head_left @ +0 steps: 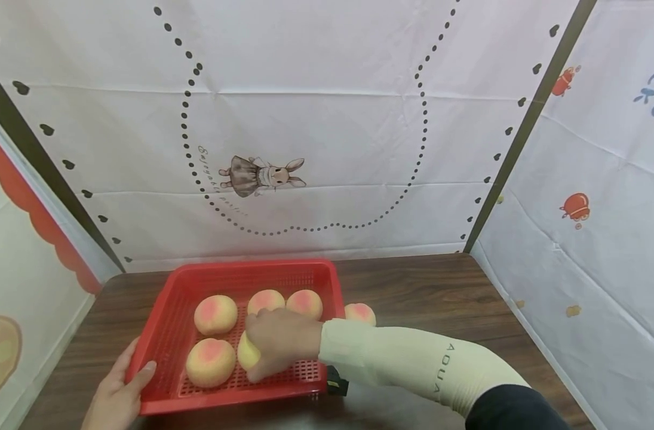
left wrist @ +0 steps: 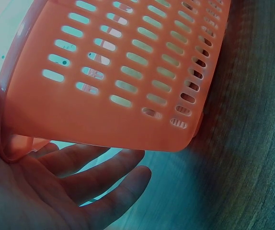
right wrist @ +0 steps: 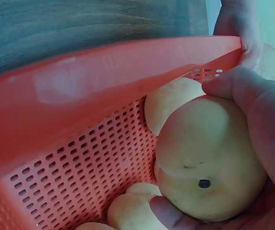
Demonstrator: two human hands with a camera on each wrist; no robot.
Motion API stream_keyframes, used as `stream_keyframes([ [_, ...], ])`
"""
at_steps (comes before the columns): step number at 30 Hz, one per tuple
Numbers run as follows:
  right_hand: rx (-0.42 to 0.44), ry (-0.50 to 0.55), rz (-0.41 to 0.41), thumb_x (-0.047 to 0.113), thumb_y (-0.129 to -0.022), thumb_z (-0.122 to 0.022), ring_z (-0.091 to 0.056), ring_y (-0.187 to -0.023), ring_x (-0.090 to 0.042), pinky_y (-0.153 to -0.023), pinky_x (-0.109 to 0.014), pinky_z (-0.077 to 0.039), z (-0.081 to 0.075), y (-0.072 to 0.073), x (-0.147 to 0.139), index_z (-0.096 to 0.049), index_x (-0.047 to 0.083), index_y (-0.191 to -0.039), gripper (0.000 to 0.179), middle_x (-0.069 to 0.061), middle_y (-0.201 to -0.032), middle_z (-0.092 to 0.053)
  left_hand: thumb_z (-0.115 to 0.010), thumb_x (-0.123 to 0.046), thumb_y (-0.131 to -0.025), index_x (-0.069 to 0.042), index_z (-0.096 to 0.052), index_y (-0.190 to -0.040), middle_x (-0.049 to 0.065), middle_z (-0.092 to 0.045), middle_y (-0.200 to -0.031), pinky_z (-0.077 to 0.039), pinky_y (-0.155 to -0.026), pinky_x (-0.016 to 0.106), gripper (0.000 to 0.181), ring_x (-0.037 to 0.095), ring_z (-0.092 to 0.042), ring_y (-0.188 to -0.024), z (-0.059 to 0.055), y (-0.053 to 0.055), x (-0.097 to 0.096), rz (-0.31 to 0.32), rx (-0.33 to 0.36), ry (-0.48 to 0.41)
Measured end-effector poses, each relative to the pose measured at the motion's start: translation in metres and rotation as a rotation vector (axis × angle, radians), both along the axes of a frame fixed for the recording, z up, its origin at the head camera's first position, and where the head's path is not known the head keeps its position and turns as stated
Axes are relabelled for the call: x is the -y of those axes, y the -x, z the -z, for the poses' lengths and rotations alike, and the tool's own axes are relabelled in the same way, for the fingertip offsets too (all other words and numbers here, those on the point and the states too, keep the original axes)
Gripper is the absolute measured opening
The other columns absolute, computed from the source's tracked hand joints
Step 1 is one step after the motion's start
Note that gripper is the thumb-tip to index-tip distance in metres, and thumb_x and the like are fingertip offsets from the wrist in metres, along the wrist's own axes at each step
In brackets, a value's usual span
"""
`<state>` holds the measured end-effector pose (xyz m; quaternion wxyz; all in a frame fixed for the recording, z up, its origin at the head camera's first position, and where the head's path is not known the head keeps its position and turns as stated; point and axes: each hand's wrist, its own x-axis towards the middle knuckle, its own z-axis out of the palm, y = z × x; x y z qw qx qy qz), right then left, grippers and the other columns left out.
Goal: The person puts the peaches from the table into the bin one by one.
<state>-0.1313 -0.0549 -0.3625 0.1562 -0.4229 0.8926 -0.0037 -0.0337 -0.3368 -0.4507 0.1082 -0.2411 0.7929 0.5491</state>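
Note:
A red plastic basket (head_left: 224, 402) with slotted walls sits on the wooden table. My left hand (head_left: 117, 391) grips its left rim near the front corner, thumb on top and the other fingers outside and below. Inside the basket, my right hand (head_left: 283, 340) holds a yellow-pink peach (right wrist: 209, 148), whose underside with a small dark spot faces the right wrist camera. Two peaches lie left of that hand, a back one (head_left: 215, 315) and a front one (head_left: 211, 362). Behind it are two more, a middle one (head_left: 265, 301) and a right one (head_left: 305, 303).
Another peach (head_left: 361, 313) lies on the table (head_left: 413, 286) just outside the basket's right wall. A small black object (head_left: 335, 382), partly hidden by my right forearm, is by the front right corner. Printed white cloth (head_left: 327, 131) hangs behind and at both sides.

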Motion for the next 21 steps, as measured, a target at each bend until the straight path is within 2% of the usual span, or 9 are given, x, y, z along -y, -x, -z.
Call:
stream_keyframes([
  [3, 0.000, -0.004, -0.008, 0.053, -0.078, -0.081, -0.057, -0.073, -0.008, -0.056, -0.022, -0.046, 0.003, 0.002, 0.003, -0.060, 0.023, -0.116, 0.054, 0.011, -0.082, -0.059, -0.046, -0.037, -0.111, -0.019, 0.011, -0.167, 0.037, -0.024, -0.163, -0.065, -0.082, 0.034, 0.081, 0.011, -0.068, -0.101, 0.001, 0.000, 0.001, -0.004, -0.003, -0.011],
  [6, 0.005, -0.008, -0.008, 0.054, -0.078, -0.082, -0.057, -0.071, -0.008, -0.056, -0.022, -0.046, 0.006, 0.004, 0.006, -0.059, 0.023, -0.118, 0.056, 0.010, -0.082, -0.059, -0.046, -0.037, -0.111, -0.019, 0.010, -0.167, 0.036, -0.024, -0.163, -0.065, -0.081, 0.032, 0.082, 0.011, -0.068, -0.101, 0.000, 0.000, 0.002, -0.002, -0.009, -0.019],
  [8, 0.008, -0.018, -0.005, 0.054, -0.078, -0.082, -0.057, -0.072, -0.008, -0.056, -0.022, -0.046, 0.007, 0.005, 0.007, -0.059, 0.022, -0.123, 0.060, 0.010, -0.083, -0.059, -0.046, -0.036, -0.111, -0.019, 0.010, -0.167, 0.036, -0.024, -0.163, -0.064, -0.081, 0.031, 0.081, 0.010, -0.068, -0.102, 0.000, 0.000, 0.002, 0.000, -0.013, -0.016],
  [14, 0.016, -0.054, 0.007, 0.057, -0.079, -0.082, -0.059, -0.076, -0.008, -0.060, -0.021, -0.049, 0.012, 0.007, 0.010, -0.056, 0.021, -0.140, 0.075, 0.011, -0.087, -0.060, -0.046, -0.037, -0.111, -0.018, 0.011, -0.167, 0.037, -0.025, -0.162, -0.065, -0.082, 0.036, 0.081, 0.015, -0.070, -0.103, -0.001, 0.000, 0.001, 0.007, -0.007, -0.001],
  [21, 0.020, -0.065, -0.008, 0.056, -0.080, -0.083, -0.058, -0.073, -0.007, -0.059, -0.021, -0.048, 0.019, 0.008, 0.014, -0.059, 0.024, -0.118, 0.055, 0.011, -0.083, -0.059, -0.046, -0.036, -0.111, -0.016, 0.010, -0.167, 0.037, -0.026, -0.162, -0.065, -0.082, 0.036, 0.082, 0.018, -0.069, -0.106, -0.003, 0.000, 0.000, 0.006, -0.003, 0.024],
])
